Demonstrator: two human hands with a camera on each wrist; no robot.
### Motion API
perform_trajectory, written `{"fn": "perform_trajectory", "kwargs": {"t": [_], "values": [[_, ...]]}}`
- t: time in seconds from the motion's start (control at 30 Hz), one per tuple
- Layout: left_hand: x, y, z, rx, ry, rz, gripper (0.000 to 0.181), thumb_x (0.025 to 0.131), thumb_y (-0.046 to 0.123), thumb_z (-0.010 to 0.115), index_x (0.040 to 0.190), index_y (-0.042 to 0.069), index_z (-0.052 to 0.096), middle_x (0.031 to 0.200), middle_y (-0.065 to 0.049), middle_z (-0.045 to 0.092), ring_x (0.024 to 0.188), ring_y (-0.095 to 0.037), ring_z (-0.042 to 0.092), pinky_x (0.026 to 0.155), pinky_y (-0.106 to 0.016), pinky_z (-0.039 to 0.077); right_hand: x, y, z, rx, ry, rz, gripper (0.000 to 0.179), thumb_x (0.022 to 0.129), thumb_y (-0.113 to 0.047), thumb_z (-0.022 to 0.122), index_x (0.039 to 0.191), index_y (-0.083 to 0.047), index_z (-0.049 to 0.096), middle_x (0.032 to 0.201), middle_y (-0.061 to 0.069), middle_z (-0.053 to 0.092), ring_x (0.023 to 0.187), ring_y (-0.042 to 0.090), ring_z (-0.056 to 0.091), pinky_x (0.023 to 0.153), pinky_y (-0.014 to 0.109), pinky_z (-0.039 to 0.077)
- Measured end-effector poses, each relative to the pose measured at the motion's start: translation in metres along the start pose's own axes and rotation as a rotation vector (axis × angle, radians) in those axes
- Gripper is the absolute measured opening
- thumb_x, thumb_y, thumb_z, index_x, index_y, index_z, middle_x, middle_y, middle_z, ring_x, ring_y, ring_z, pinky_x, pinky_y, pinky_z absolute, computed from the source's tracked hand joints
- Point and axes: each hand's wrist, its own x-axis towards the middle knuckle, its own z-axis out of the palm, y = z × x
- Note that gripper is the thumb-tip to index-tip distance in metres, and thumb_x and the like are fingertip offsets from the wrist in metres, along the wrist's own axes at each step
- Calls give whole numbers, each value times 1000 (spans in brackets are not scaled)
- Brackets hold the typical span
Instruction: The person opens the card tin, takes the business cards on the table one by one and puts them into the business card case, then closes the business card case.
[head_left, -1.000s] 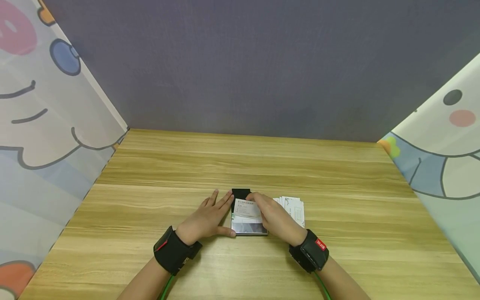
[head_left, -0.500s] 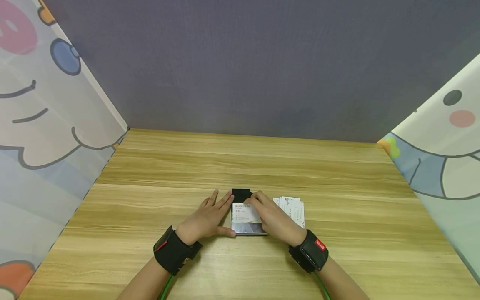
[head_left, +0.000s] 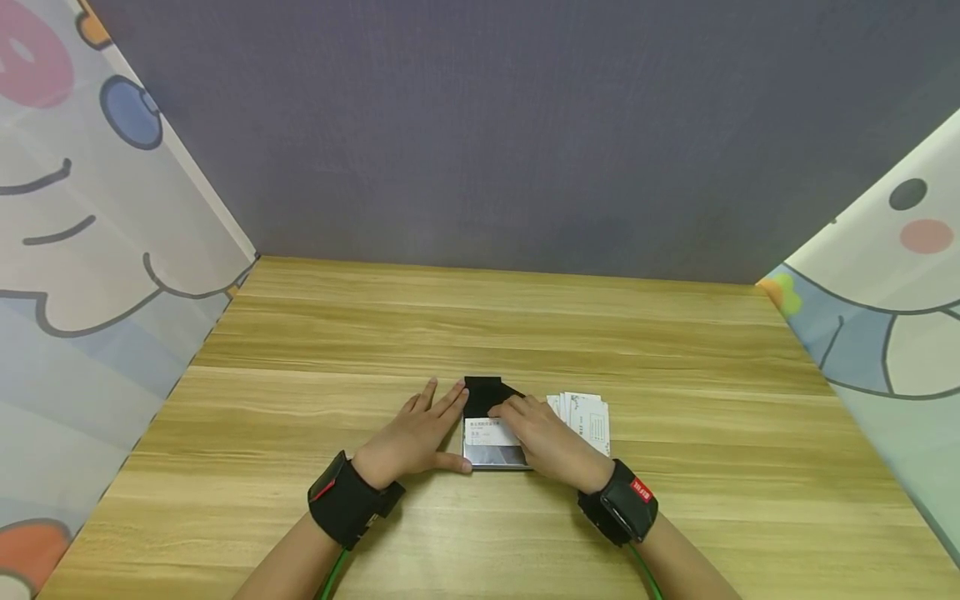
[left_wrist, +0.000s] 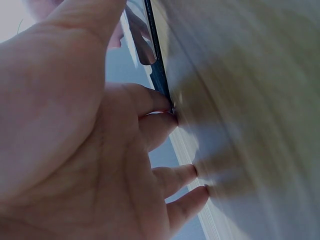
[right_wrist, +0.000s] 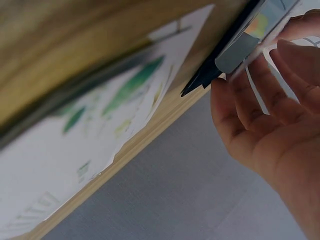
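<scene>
At lower centre, the spread left hand (head_left: 411, 437) is touching a flat black case (head_left: 480, 402) while the right hand (head_left: 555, 442), grip unclear, is touching a white rectangular card (head_left: 484, 432).

Wooden table (head_left: 510, 325) with light, yellowish-brown grain running mainly from side to side; its far edge meets a plain dark grey panel (head_left: 487, 133), which rises to the top of the head view. Flanking the table, at left, a left printed wall (head_left: 112, 242) bears dark-outlined cartoon shapes, including a pink oval (head_left: 30, 71) and a blue shape (head_left: 131, 114); at right, a right printed wall (head_left: 862, 258) shows a dark oval (head_left: 907, 194) above a pink spot (head_left: 927, 237).
</scene>
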Motion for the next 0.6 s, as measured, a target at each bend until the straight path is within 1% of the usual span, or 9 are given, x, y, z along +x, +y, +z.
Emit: {"fn": "perform_trajectory", "kwargs": {"t": [0.1, 0.3, 0.47, 0.6], "values": [[0, 0, 0, -2, 2, 6, 98, 74, 60, 60, 146, 8, 20, 155, -5, 11, 139, -41, 7, 109, -53, 20, -1, 0, 0, -11, -18, 0, 33, 86, 5, 52, 116, -9, 55, 111, 3, 60, 102, 20, 54, 84, 38, 47], [1, 0, 0, -12, 13, 22, 98, 74, 58, 61, 146, 6, 20, 154, -6, 12, 138, -43, 7, 108, -54, 21, -2, 0, -1, 3, -40, 13, 33, 87, 1, 54, 117, -12, 56, 112, 1, 61, 105, 19, 55, 88, 38, 46], [1, 0, 0, -23, 19, 25, 98, 73, 58, 62, 146, 6, 21, 154, -7, 13, 138, -44, 7, 107, -54, 21, -1, -1, -3, -13, -36, 9, 32, 86, 1, 55, 116, -11, 57, 110, 1, 62, 102, 17, 57, 85, 37, 47], [1, 0, -1, -28, 20, 24, 98, 73, 57, 63, 146, 6, 21, 154, -7, 13, 138, -44, 8, 107, -54, 21, -1, -1, -6, -7, -11, 17, 32, 85, 1, 55, 115, -11, 58, 109, 3, 63, 102, 17, 59, 85, 36, 48]]}}
